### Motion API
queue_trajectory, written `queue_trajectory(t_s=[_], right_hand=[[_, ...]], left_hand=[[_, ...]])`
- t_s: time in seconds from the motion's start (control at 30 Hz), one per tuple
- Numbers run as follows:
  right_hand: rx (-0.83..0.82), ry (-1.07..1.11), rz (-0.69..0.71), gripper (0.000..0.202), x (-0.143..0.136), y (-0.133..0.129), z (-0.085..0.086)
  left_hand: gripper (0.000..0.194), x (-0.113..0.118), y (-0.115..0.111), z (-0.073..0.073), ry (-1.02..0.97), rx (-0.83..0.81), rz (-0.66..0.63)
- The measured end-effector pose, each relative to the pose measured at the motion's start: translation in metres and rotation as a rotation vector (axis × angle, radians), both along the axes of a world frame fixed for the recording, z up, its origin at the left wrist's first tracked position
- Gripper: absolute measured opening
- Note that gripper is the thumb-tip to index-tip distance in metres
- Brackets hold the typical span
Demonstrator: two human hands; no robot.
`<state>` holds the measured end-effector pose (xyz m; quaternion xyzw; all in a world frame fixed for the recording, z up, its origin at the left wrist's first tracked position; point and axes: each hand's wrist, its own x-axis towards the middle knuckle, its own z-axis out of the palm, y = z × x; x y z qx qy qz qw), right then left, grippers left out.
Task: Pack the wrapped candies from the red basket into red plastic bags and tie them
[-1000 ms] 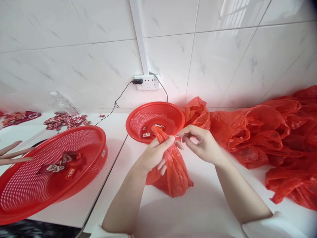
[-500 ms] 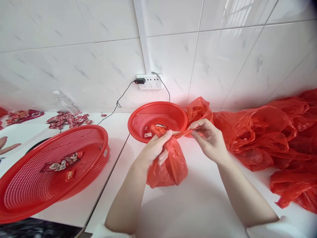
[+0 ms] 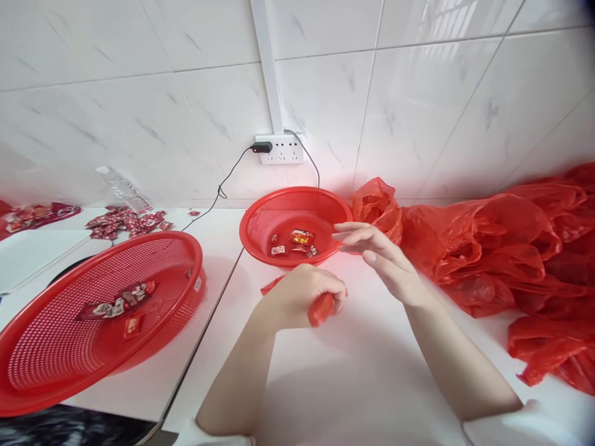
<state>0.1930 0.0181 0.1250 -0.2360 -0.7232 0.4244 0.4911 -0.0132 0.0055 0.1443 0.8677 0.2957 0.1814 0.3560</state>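
Since the last frame: left hand (image 3: 304,297) has rolled over, back up, and the red plastic bag (image 3: 320,310) has turned with it. Right hand (image 3: 383,257) has let go of the bag's stretched end and come away. The co-worker's hand, seen earlier beyond the large red basket (image 3: 56,334), is out of view.

Landmark = small red colander (image 3: 263,218) by the wall. Bag is on its near side, above the table (image 3: 362,371). Left fist is closed round the bag; a twisted end sticks out next to the fingers, a corner shows past the wrist, rest hidden under the hand. Right hand is empty, fingers loosely spread, at the colander's right rim as seen; can't tell if it touches.

Handling, my read: thin film, light, limp, a bit slippery, tears if yanked. Contents not visible, so load unknown. Best hold is the gathered neck, whole fist rather than fingertips.

Bag vs hands: inside left palm, apart from right hand, which is up and to its right. Wrapped snacks (image 3: 301,237) lie in the colander; more red bags (image 3: 483,248) pile to its right.
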Motion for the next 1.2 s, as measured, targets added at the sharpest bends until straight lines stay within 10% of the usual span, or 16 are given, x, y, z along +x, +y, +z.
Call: queue_trajectory(t_s=[0.23,1.2], right_hand=[[-0.247,-0.143,0.209,0.037,-0.016,0.009,-0.015],[-0.364,0.164,0.188,0.022,-0.001,0.022,-0.015]], left_hand=[[0.019,-0.003,0.002,-0.003,-0.077,0.374,0.079],[0.010,0.000,0.011,-0.006,-0.017,0.315,0.247]])
